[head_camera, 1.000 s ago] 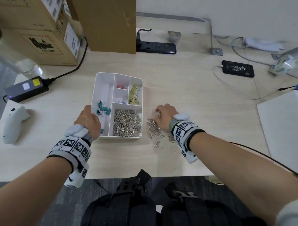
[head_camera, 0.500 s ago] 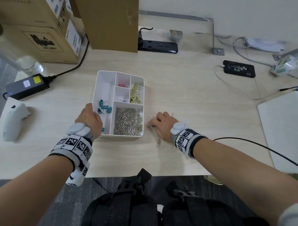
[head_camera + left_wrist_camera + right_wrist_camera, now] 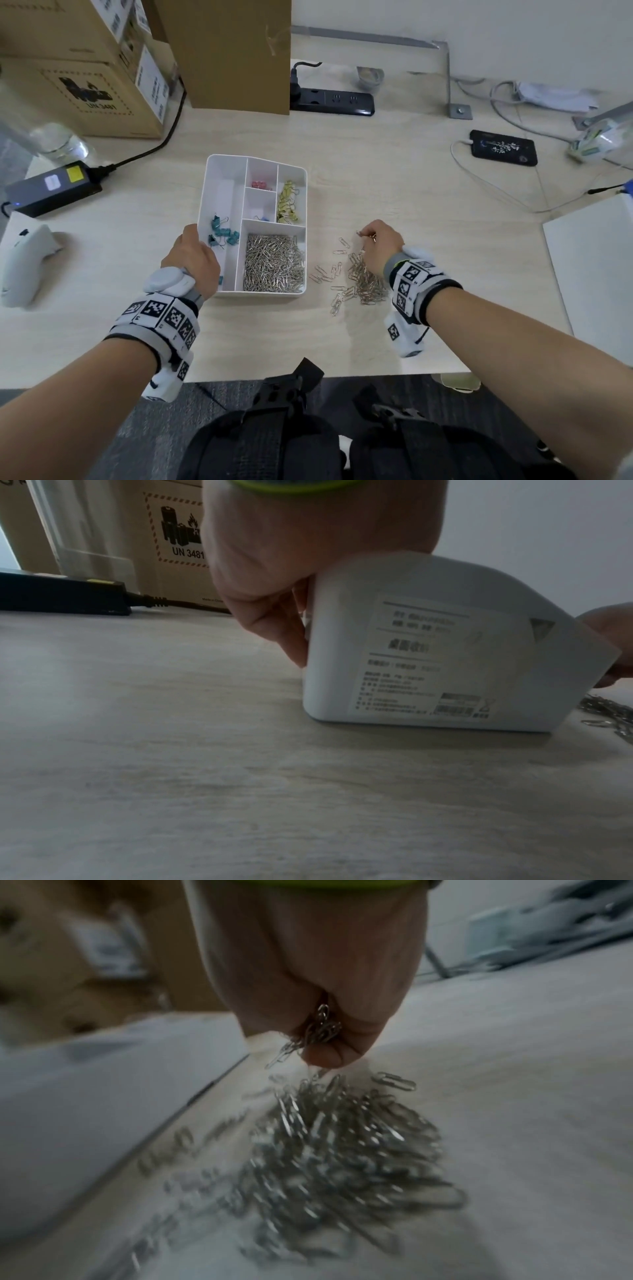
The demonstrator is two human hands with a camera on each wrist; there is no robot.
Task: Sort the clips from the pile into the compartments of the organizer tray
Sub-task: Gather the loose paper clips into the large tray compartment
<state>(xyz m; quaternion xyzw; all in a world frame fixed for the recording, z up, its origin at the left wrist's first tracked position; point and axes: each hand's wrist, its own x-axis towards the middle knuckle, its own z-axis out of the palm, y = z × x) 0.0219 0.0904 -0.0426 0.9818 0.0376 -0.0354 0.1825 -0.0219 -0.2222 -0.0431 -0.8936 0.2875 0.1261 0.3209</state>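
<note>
Head view showed right hand [image 3: 382, 245] clutching paper clips [image 3: 320, 1031] above the pile [image 3: 363, 284], left hand [image 3: 191, 255] gripping organizer tray [image 3: 219, 171], power strip [image 3: 334, 100], phone [image 3: 503, 148] and cardboard boxes [image 3: 82, 68] well behind.

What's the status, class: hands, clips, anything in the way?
Left hand grips organizer tray. Right hand holds paper clips above pile. Nothing blocking.

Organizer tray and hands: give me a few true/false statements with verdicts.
1. The left hand grips the organizer tray at its near-left corner. True.
2. The right hand is open and empty. False: it holds a bunch of silver paper clips.
3. Silver paper clips fill the tray's near-right compartment. True.
4. The yellow clips lie loose on the table. False: they sit in the far-right compartment.
5. The pile lies right of the tray. True.
</note>
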